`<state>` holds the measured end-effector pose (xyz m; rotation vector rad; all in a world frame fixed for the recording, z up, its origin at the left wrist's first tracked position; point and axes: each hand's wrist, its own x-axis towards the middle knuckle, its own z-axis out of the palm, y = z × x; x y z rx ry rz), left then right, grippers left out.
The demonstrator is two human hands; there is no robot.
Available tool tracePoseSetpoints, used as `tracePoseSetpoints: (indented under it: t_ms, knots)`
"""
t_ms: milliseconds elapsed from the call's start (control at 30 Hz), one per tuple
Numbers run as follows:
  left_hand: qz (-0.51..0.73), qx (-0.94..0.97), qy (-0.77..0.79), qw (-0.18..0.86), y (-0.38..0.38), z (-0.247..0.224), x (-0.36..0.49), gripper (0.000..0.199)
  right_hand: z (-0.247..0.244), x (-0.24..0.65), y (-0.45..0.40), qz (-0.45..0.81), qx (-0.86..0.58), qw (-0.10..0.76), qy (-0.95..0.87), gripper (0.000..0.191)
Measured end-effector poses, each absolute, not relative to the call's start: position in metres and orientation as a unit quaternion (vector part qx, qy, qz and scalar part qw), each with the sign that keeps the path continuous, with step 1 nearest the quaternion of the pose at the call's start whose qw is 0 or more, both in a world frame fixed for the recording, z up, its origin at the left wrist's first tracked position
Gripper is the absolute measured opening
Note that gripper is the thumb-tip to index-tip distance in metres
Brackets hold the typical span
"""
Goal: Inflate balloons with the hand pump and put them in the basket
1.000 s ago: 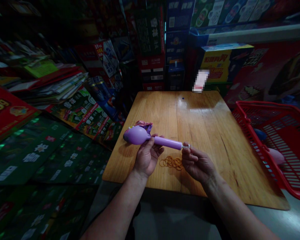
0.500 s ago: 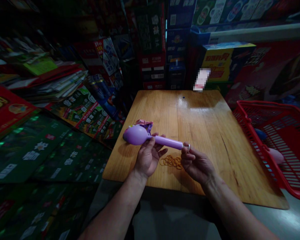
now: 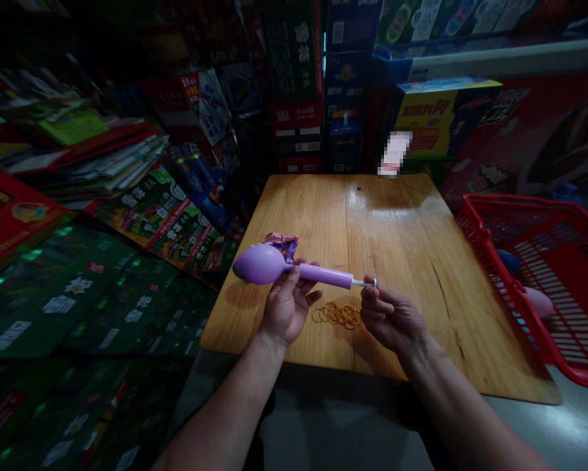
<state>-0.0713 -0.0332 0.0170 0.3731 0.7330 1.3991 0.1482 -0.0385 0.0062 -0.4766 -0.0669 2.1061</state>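
Note:
My left hand [image 3: 284, 309] is closed around the join between an inflated purple balloon [image 3: 260, 264] and a purple hand pump [image 3: 326, 275]. The balloon points left and has a darker tip. On the pump's right end, a thin silver rod is drawn out, and my right hand [image 3: 392, 316] has its fingers curled at the small pull handle [image 3: 373, 282]. Below the pump, a loose pile of tan rubber bands [image 3: 337, 315] lies on the wooden table [image 3: 396, 255]. Partly behind the balloon is a crumpled pink and purple wrapper [image 3: 286, 243].
A red plastic basket [image 3: 480, 212] stands at the table's right side, with a pink rounded item [image 3: 539, 302] inside. Green cartons [image 3: 78, 294] and piled papers [image 3: 121, 163] crowd the left. Stacked boxes [image 3: 298, 121] line the back. A tiny dark object [image 3: 359, 188] lies near the far edge.
My right hand has moved slightly right, drawing the rod out of the pump. The balloon and pump, with my left hand, have shifted a little left.

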Motion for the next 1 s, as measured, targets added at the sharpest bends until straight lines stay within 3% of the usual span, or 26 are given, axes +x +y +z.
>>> tracePoseSetpoints:
  t_ms: [167,367,1000]
  knots:
    - [0.622,0.155,0.329,0.693,-0.033,0.014,-0.065,0.025,0.006,0.141,-0.038,0.871,-0.194,0.451,-0.023,0.015]
    - [0.664,0.164,0.327,0.652,-0.023,0.02,-0.085,0.026,0.014,0.162,-0.033,0.852,-0.19,0.486,-0.05,0.015]
    - [0.626,0.152,0.328,0.691,-0.032,0.01,-0.065,0.022,0.002,0.135,-0.04,0.872,-0.184,0.452,-0.019,0.022]
